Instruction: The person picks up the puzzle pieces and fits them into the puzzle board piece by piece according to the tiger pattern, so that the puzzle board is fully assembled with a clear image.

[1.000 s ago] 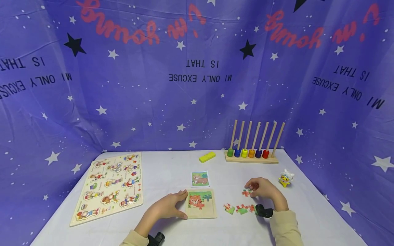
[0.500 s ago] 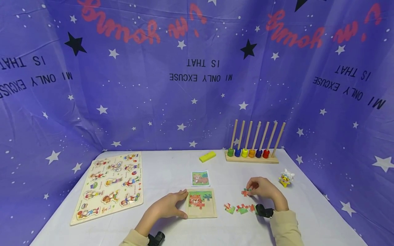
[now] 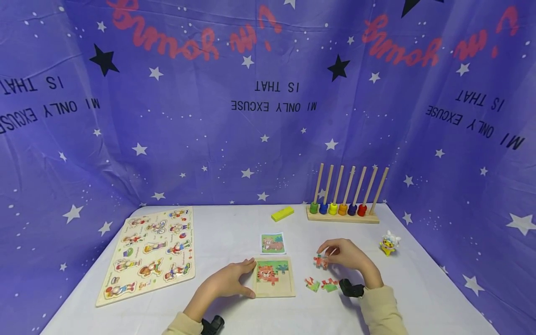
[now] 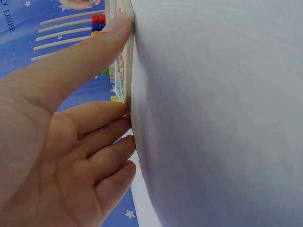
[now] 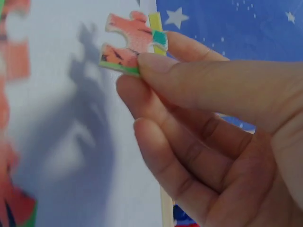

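My right hand (image 3: 349, 256) pinches an orange puzzle piece (image 5: 130, 40) with a green strip and a teal corner between thumb and fingers. It holds the piece above the table, right of the wooden puzzle tray (image 3: 286, 289). In that tray lies a partly filled tiger picture (image 3: 265, 271), with bare wood along the right and bottom. My left hand (image 3: 228, 280) touches the tray's left side, thumb at the near corner and nearly straight fingers at the far one. Loose puzzle pieces (image 3: 329, 284) lie on the table in front of my right hand.
Behind the tray lies a picture card (image 3: 272, 243), then a yellow block (image 3: 282, 214). A peg board puzzle (image 3: 150, 256) is at left. A bead rack (image 3: 343, 217) stands at the back right, with a small yellow-and-white figure (image 3: 388, 243) nearer. A purple star-printed cloth (image 3: 217, 153) encloses the table.
My right hand has moved left toward the tray, carrying the puzzle piece, which now appears turned. My left hand and the tray have stayed put.
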Action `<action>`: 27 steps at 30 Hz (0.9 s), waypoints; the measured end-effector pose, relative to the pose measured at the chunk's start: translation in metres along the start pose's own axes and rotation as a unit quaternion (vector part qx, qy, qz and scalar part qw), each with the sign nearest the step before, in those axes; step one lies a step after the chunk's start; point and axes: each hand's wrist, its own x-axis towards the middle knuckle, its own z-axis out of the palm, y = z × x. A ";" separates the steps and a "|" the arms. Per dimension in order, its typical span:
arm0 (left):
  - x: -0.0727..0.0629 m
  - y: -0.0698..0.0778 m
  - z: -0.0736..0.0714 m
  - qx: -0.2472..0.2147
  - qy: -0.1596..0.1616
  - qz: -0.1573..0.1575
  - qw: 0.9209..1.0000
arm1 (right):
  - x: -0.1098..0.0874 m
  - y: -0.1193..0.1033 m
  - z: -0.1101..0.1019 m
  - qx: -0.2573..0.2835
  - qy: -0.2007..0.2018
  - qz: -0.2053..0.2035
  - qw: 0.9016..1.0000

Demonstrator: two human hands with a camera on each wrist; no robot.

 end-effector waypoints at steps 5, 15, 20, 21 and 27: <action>0.000 0.000 0.000 -0.001 0.000 0.003 1.000 | 0.007 -0.014 0.008 -0.001 0.000 -0.014 1.000; -0.001 0.001 -0.001 0.000 0.001 0.007 1.000 | 0.019 -0.039 0.025 0.008 -0.017 -0.045 0.999; -0.001 0.001 -0.001 -0.003 0.000 0.006 1.000 | 0.022 -0.050 0.034 0.023 -0.029 -0.053 0.998; -0.001 0.001 -0.001 -0.003 0.000 0.006 1.000 | 0.023 -0.051 0.036 0.023 -0.030 -0.055 0.998; -0.001 0.001 -0.002 0.001 0.001 0.007 1.000 | 0.030 -0.059 0.050 -0.006 -0.024 -0.073 0.997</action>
